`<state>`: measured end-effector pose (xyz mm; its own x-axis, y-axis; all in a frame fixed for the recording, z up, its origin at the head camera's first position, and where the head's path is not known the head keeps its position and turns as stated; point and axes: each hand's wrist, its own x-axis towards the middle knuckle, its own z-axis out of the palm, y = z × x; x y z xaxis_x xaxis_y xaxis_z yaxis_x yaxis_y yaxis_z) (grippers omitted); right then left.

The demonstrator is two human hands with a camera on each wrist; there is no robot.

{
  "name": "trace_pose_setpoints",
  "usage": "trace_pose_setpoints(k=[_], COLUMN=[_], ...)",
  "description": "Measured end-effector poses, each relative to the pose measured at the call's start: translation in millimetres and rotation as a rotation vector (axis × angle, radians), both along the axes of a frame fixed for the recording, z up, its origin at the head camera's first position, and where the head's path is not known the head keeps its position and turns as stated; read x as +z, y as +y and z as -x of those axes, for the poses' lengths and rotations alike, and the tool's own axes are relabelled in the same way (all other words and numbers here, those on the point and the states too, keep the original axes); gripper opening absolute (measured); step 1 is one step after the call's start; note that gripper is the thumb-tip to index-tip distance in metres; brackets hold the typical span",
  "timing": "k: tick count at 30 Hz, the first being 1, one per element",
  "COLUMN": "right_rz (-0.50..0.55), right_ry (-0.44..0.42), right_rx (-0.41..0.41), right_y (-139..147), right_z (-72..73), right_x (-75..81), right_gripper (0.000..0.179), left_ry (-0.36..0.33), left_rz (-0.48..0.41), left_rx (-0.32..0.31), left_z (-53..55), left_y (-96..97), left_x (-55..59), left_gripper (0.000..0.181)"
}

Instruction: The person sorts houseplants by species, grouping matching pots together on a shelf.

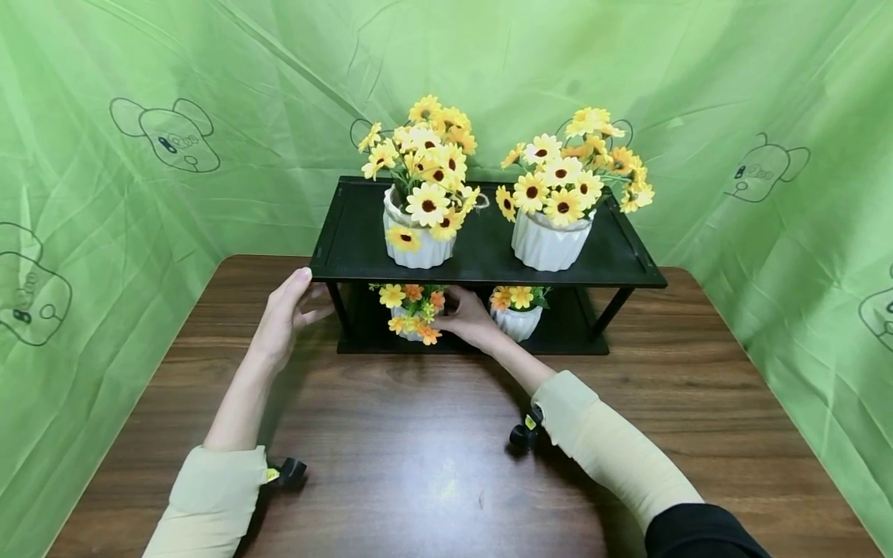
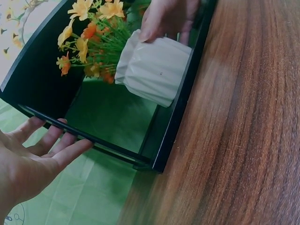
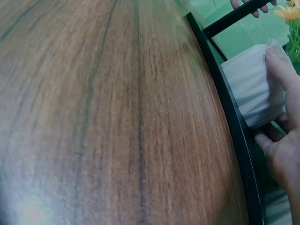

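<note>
A black two-tier shelf [image 1: 481,275] stands on the wooden table. My left hand [image 1: 279,318] is at its left end, fingertips against the thin black post [image 2: 108,143] in the left wrist view, fingers fairly straight. On the lower tier, my right hand [image 1: 470,318] grips a small white flower pot [image 2: 157,70] from its right side. The thumb [image 3: 276,63] lies along the pot's wall, with other fingers partly hidden behind it. Yellow and orange flowers [image 1: 412,306] fill this pot. Another white pot [image 1: 516,322] with similar flowers stands right of that hand.
Two larger white pots, one on the left [image 1: 418,252] and one on the right [image 1: 551,244], hold yellow daisies on the top tier. Green cloth [image 1: 293,101] hangs behind and along the sides. The brown table [image 1: 418,465] extends in front of the shelf.
</note>
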<state>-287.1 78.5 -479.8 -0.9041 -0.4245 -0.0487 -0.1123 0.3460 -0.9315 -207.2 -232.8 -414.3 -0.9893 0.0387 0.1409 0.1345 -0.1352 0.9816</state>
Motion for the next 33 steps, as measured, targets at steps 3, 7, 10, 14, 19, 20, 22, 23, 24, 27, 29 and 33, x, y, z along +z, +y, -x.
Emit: trace_pose_setpoints(k=[3, 7, 10, 14, 19, 20, 22, 23, 24, 27, 29, 33], right_rz=[0.003, -0.012, -0.042, -0.072, -0.056, -0.056, -0.072, -0.081, -0.090, -0.116, -0.122, -0.124], right_ry=[-0.009, 0.012, 0.023, 0.011, -0.015, -0.011, 0.002, 0.011, 0.018, 0.035, 0.044, 0.087], right_rx=[0.012, 0.014, 0.015, 0.015, 0.046, 0.049, 0.046, 0.043, 0.041, 0.048, 0.053, 0.068], right_y=[0.5, 4.3, 7.1, 9.6, 9.7, 9.7, 10.6, 11.3, 12.1, 15.6, 18.6, 25.2], right_z=[0.3, 0.6, -0.4, -4.7, -10.5, -11.7, -14.7, -16.4, -18.2, -24.8, -29.8, -38.3], right_x=[0.7, 3.0, 5.1, 8.4, 12.3, 12.9, 14.6, 15.4, 16.0, 17.7, 18.7, 18.5], right_gripper=[0.060, 0.052, 0.051, 0.072, 0.099, 0.101, 0.102, 0.102, 0.103, 0.103, 0.103, 0.101], left_ry=[-0.005, -0.007, -0.006, -0.003, 0.003, 0.006, 0.009, 0.010, 0.011, 0.005, -0.003, -0.016], left_rz=[0.001, -0.005, -0.014, -0.020, 0.006, 0.013, 0.027, 0.033, 0.036, 0.050, 0.057, 0.097], left_rx=[0.004, -0.002, -0.003, -0.006, -0.015, -0.022, -0.038, -0.047, -0.056, -0.070, -0.076, -0.091], left_z=[0.6, 3.0, 3.8, 2.0, -2.0, -2.6, -3.2, -3.3, -3.4, -3.9, -4.5, -6.7], left_y=[0.3, 4.5, 6.8, 6.3, -0.6, -2.1, -4.1, -4.7, -5.3, -5.9, -6.0, -5.8], left_x=[-0.1, 0.3, 0.2, 0.2, 2.3, 2.8, 3.9, 4.4, 4.7, 5.9, 6.8, 8.9], left_gripper=[0.027, 0.027, 0.027, 0.027, 0.029, 0.029, 0.031, 0.031, 0.032, 0.032, 0.034, 0.040])
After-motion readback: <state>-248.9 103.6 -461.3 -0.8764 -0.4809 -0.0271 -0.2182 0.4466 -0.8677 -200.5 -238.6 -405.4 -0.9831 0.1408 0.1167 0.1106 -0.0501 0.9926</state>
